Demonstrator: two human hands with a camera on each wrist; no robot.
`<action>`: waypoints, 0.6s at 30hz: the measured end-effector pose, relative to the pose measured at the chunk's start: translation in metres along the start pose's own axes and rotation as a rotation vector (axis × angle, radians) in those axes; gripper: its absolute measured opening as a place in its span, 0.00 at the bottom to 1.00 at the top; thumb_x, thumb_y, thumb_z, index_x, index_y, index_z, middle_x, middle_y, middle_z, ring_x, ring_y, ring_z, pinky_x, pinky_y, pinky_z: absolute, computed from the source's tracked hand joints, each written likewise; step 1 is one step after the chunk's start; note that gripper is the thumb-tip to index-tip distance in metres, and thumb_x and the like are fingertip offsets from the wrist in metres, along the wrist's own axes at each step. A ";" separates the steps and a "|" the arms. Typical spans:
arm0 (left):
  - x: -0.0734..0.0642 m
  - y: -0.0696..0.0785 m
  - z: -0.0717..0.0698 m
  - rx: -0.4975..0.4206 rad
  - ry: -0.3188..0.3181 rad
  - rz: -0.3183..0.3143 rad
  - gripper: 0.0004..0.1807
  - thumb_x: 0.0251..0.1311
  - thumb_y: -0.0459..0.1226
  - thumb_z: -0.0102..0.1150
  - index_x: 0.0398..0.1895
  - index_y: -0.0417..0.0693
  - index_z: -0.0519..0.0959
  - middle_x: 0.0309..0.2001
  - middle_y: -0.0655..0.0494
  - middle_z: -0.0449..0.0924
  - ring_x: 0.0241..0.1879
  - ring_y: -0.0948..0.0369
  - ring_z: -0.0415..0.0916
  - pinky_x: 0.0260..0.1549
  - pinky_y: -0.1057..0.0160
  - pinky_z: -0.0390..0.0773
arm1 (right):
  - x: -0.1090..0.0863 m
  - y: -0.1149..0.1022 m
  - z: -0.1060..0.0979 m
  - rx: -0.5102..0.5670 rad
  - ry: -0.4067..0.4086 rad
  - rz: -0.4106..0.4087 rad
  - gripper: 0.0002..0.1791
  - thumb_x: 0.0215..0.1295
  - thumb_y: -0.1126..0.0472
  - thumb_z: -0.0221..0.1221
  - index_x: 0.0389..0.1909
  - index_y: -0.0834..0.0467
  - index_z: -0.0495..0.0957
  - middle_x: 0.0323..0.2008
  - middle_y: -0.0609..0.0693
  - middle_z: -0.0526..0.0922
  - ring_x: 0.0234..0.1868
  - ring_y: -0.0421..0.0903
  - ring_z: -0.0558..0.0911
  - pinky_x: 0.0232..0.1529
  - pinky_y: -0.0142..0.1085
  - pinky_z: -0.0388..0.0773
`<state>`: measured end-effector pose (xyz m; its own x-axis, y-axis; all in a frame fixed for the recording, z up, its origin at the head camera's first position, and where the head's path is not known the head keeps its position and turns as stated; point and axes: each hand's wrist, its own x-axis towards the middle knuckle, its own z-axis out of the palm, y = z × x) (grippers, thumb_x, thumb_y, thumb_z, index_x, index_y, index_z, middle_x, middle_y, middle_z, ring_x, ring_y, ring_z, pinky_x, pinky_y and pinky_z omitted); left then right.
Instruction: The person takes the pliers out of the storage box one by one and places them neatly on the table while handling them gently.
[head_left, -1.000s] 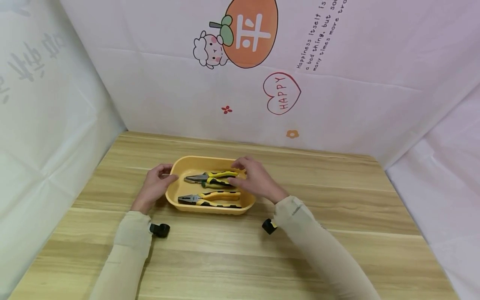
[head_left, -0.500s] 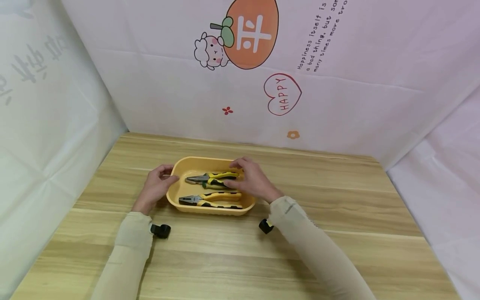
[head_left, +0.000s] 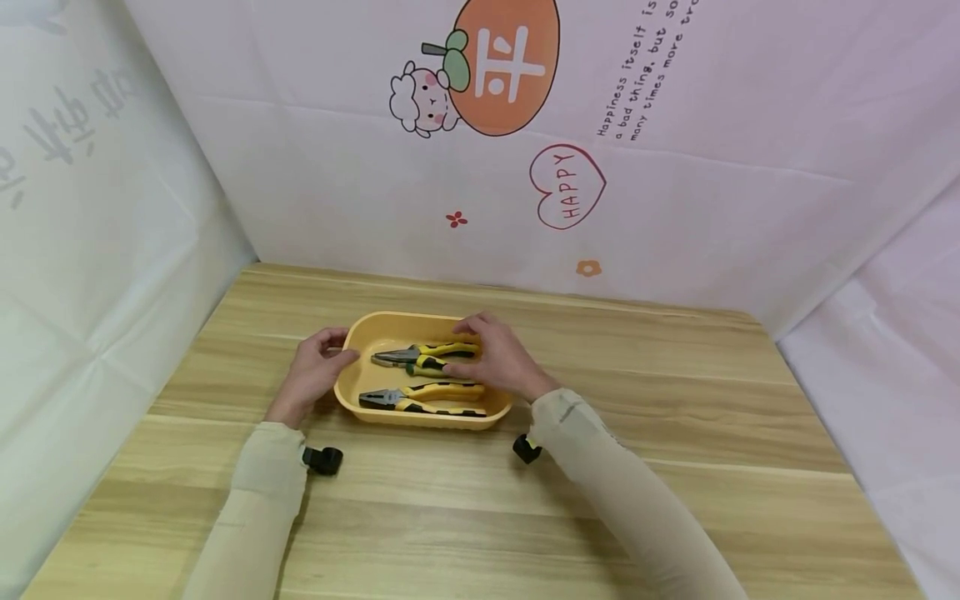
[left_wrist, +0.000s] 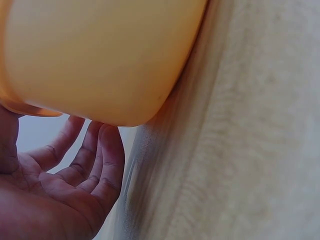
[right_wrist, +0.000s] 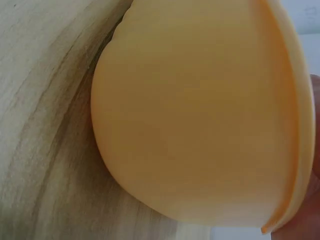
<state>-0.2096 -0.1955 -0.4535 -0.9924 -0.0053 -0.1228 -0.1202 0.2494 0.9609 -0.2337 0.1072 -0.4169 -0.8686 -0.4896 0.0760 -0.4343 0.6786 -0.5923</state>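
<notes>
A yellow plastic tray [head_left: 405, 419] on the table holds long-nose pliers [head_left: 395, 357] with yellow-and-black handles. Nearer its front wall lie combination pliers [head_left: 381, 398]. A tool with a dark green handle [head_left: 420, 372] is partly hidden under the long-nose pliers. My left hand [head_left: 313, 369] grips the tray's left end, thumb over the rim; in the left wrist view its curled fingers touch the outer wall. Over the tray's right end, my right hand [head_left: 504, 358] has thumb and fingers spread either side of the long-nose pliers' handles. The tray wall hides most of it in the right wrist view.
The wooden table [head_left: 420, 517] extends in front of the tray and to its right. A printed white cloth [head_left: 337, 183] stands behind it, with more cloth at both sides. Black wrist cameras [head_left: 323, 461] hang from both sleeves.
My right hand has shifted slightly left, bringing its thumb farther over the long-nose pliers' handles. The left hand keeps its hold on the tray, and the tools lie where they were.
</notes>
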 end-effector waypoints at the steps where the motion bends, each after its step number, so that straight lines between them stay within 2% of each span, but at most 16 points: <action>1: 0.000 0.000 0.000 -0.002 -0.001 0.002 0.26 0.70 0.33 0.57 0.69 0.31 0.68 0.63 0.35 0.68 0.59 0.46 0.71 0.47 0.69 0.78 | 0.000 0.000 0.001 -0.010 -0.001 0.001 0.34 0.59 0.48 0.74 0.63 0.59 0.76 0.59 0.53 0.74 0.59 0.53 0.75 0.61 0.48 0.75; 11: -0.001 0.001 0.000 -0.006 -0.005 0.012 0.27 0.70 0.33 0.57 0.69 0.32 0.67 0.64 0.35 0.68 0.60 0.46 0.70 0.46 0.69 0.79 | 0.004 -0.006 0.004 -0.050 -0.039 -0.010 0.35 0.60 0.50 0.73 0.65 0.59 0.74 0.61 0.55 0.73 0.61 0.57 0.74 0.62 0.51 0.72; 18: -0.002 0.000 0.001 -0.007 -0.002 0.008 0.25 0.70 0.32 0.57 0.68 0.31 0.68 0.63 0.35 0.68 0.58 0.46 0.71 0.44 0.72 0.78 | 0.008 -0.007 0.008 -0.088 -0.051 -0.021 0.34 0.61 0.50 0.72 0.64 0.59 0.74 0.60 0.56 0.74 0.59 0.55 0.76 0.61 0.49 0.74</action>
<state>-0.2079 -0.1946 -0.4532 -0.9933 -0.0015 -0.1152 -0.1121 0.2427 0.9636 -0.2352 0.0941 -0.4184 -0.8468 -0.5300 0.0454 -0.4735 0.7122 -0.5182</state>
